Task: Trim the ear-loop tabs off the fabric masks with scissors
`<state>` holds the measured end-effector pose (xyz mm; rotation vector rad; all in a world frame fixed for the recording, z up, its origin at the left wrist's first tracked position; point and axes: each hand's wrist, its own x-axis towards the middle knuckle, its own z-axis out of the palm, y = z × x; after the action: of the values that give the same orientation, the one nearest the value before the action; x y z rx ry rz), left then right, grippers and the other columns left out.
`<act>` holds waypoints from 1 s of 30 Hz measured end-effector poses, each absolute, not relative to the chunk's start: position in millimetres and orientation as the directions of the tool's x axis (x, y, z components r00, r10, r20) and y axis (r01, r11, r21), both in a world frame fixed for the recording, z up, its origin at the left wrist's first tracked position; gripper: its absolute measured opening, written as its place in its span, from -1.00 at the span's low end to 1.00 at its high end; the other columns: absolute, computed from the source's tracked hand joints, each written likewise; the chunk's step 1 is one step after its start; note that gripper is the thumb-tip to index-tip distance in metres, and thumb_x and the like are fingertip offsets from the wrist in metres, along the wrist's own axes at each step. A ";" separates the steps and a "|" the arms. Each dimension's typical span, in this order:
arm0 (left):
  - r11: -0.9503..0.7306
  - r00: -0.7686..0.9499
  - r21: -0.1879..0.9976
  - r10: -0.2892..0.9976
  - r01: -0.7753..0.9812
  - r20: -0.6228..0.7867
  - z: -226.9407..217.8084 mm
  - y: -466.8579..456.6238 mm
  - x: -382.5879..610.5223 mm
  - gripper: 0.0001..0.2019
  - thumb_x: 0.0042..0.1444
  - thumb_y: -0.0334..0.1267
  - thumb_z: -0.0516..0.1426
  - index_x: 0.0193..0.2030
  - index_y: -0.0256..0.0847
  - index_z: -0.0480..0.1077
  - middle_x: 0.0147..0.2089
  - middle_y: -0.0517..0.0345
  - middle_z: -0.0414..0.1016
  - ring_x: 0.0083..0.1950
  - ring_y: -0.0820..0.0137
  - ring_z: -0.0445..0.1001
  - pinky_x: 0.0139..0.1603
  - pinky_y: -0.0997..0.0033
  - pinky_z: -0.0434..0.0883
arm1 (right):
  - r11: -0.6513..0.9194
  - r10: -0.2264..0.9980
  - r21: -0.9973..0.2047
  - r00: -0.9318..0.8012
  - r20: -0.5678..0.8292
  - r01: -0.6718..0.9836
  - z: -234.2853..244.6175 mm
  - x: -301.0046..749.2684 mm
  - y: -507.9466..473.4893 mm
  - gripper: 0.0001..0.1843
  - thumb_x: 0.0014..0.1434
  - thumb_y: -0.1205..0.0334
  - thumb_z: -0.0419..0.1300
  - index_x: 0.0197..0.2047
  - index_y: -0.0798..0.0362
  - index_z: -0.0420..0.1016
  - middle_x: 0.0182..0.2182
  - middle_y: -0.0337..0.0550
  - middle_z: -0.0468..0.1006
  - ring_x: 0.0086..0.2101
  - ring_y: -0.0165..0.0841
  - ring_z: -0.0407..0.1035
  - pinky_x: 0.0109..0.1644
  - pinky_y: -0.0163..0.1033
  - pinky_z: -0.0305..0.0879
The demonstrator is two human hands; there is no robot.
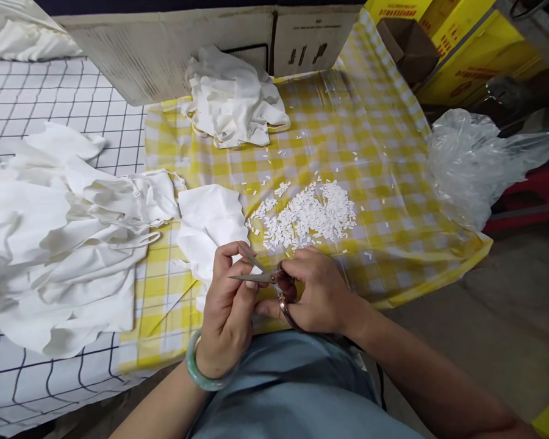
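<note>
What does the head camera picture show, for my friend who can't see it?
The right hand holds open scissors beside the left hand, over a yellow checked tablecloth. A pile of small white bits lies just beyond, with heaps of white cloth to the left.

**A:** Any writing here you can read?

**B:** Hardly. The cardboard box [313, 42] at the top centre carries a short line of small dark print near its upper edge, too small to make out. Below it are three dark slanted marks [307, 55], more like handling symbols than letters.

**A:** And the yellow boxes [466, 30] at the upper right?

**B:** Red print runs in rows across their faces, on at least two of them. It's blurred and seen at a slant, so no word, brand or number comes clear.
</note>
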<state>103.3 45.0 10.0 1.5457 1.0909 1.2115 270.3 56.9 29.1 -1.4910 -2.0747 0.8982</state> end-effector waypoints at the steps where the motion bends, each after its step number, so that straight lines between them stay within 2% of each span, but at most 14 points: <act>1: -0.242 0.140 0.962 0.964 0.125 0.224 9.8 45.2 103.7 -0.77 0.33 -0.37 -0.03 -0.33 -0.19 0.38 -0.19 0.04 0.26 0.03 0.26 0.24 0.05 0.21 0.30 | 0.213 0.945 -0.710 -0.327 -0.026 0.671 29.3 270.6 56.6 -0.50 -0.04 -0.12 0.37 -0.61 0.05 0.24 -0.66 -0.31 0.34 -0.52 -0.44 0.18 -0.30 -0.27 0.04; 4: -0.258 0.148 0.957 0.960 0.132 0.238 8.7 45.9 104.9 -0.77 0.33 -0.39 -0.03 -0.33 -0.19 0.37 -0.17 0.05 0.26 0.04 0.27 0.23 0.08 0.23 0.28 | 0.208 0.949 -0.688 -0.314 -0.030 0.695 29.8 271.9 55.6 -0.52 -0.03 -0.09 0.35 -0.62 0.05 0.24 -0.67 -0.30 0.32 -0.52 -0.44 0.16 -0.31 -0.27 0.03; 8: -0.288 0.178 0.949 0.948 0.126 0.264 7.3 47.2 107.6 -0.78 0.34 -0.42 -0.04 -0.28 -0.16 0.37 -0.25 0.09 0.29 0.08 0.27 0.21 0.12 0.24 0.25 | 0.191 0.958 -0.676 -0.286 -0.030 0.712 28.8 275.6 54.1 -0.55 0.00 -0.07 0.33 -0.63 0.06 0.28 -0.66 -0.27 0.32 -0.53 -0.44 0.16 -0.35 -0.28 0.01; 17: -0.272 0.288 0.947 0.933 0.169 0.216 9.6 59.1 128.0 -0.76 0.34 -0.45 -0.05 -0.30 -0.18 0.36 -0.15 0.08 0.27 0.06 0.34 0.22 0.08 0.36 0.28 | 0.092 0.972 -0.608 -0.204 -0.118 0.788 16.9 299.3 46.6 -0.54 0.06 -0.04 0.30 -0.65 0.07 0.30 -0.66 -0.25 0.34 -0.54 -0.45 0.15 -0.39 -0.29 -0.01; 21: -0.220 0.325 0.964 0.932 0.150 0.163 1.8 64.2 140.5 -0.75 0.35 -0.43 -0.05 -0.33 -0.19 0.35 -0.13 0.07 0.25 0.05 0.37 0.24 0.03 0.41 0.32 | -0.009 0.981 -0.594 -0.107 -0.159 0.805 8.5 309.6 44.0 -0.49 0.05 -0.09 0.30 -0.67 0.06 0.24 -0.68 -0.27 0.29 -0.55 -0.45 0.12 -0.41 -0.29 -0.04; 24: -0.210 0.323 0.963 0.935 0.171 0.146 2.7 65.1 144.0 -0.74 0.35 -0.42 -0.05 -0.36 -0.19 0.33 -0.14 0.06 0.24 0.07 0.35 0.24 0.05 0.40 0.32 | -0.150 0.962 -0.664 -0.048 -0.270 0.732 5.8 315.3 44.1 -0.45 0.09 -0.14 0.25 -0.67 0.04 0.18 -0.71 -0.32 0.23 -0.60 -0.47 0.09 -0.47 -0.31 -0.06; 27: -0.245 0.468 0.942 0.876 0.230 0.114 18.1 61.2 131.7 -0.76 0.34 -0.42 -0.06 -0.34 -0.20 0.33 -0.08 0.01 0.30 0.08 0.34 0.29 0.07 0.38 0.35 | -0.182 0.964 -0.718 -0.021 -0.264 0.672 7.8 320.5 45.3 -0.56 0.10 -0.12 0.23 -0.57 0.02 0.27 -0.64 -0.30 0.33 -0.56 -0.44 0.20 -0.45 -0.31 0.11; 30: -0.299 0.634 0.890 0.773 0.344 0.014 36.7 53.8 100.1 -0.90 0.29 -0.34 0.08 -0.28 -0.20 0.35 0.06 -0.01 0.36 0.09 0.30 0.35 0.11 0.32 0.37 | -0.065 0.983 -0.759 -0.087 -0.159 0.648 7.6 323.4 47.9 -0.66 0.08 -0.09 0.22 -0.37 0.03 0.35 -0.42 -0.15 0.49 -0.40 -0.31 0.39 -0.28 -0.21 0.33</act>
<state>100.1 53.8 36.7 1.8946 0.8861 0.5597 323.4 47.9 7.6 -1.7428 -1.7661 0.9918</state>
